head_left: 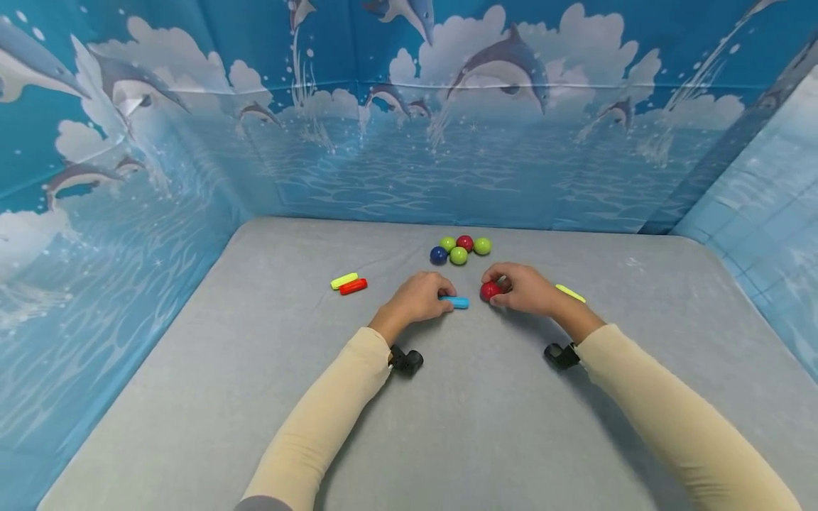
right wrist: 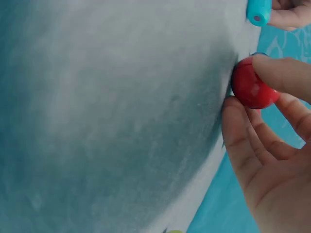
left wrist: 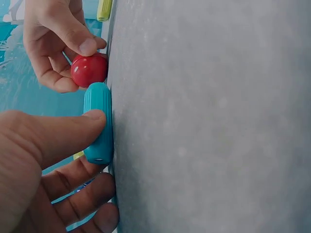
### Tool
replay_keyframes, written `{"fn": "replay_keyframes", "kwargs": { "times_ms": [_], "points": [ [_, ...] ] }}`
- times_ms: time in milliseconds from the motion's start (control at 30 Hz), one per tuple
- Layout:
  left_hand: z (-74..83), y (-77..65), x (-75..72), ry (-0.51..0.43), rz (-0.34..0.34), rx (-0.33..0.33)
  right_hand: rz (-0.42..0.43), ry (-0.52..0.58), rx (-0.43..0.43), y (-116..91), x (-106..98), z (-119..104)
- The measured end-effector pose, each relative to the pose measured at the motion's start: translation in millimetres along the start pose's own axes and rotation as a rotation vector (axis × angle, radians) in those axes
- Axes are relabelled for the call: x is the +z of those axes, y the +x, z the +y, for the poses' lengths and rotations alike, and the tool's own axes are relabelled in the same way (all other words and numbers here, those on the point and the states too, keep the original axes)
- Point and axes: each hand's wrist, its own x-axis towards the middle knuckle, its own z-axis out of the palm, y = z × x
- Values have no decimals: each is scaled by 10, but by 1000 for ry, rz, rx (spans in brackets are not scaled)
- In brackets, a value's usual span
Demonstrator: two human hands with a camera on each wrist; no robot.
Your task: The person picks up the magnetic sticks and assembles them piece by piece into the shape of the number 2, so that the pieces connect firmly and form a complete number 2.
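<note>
My left hand (head_left: 417, 297) pinches a short light-blue ribbed stick (head_left: 457, 303), low over the grey tabletop. In the left wrist view the thumb lies along the side of the stick (left wrist: 99, 138), and its far end points at the ball. To the right, my right hand (head_left: 529, 289) holds a shiny red ball (head_left: 490, 291) between thumb and fingers, close to the table surface. From the right wrist the thumb presses the upper part of the ball (right wrist: 250, 90), with the fingers around its other side. A narrow gap separates the stick and the ball in the head view.
Behind the hands sits a group of balls: several green balls (head_left: 459, 255), a dark blue ball (head_left: 438, 255) and another red ball (head_left: 465, 243). At left lie a yellow stick (head_left: 344, 281) and a red stick (head_left: 353, 287). Another yellow stick (head_left: 571, 293) is beyond my right wrist.
</note>
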Motion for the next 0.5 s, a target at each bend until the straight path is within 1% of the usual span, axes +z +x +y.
{"fn": "replay_keyframes", "kwargs": {
  "times_ms": [133,300,500],
  "points": [
    [0,3,0,-7,-2,0,12,1,4,-5,20,-21],
    [6,7,0,-11,-4,3,21,11,-23,-17,47,-37],
    [-1,16,13,-10,-14,1,20,22,-8,-26,65,-27]
  ]
}}
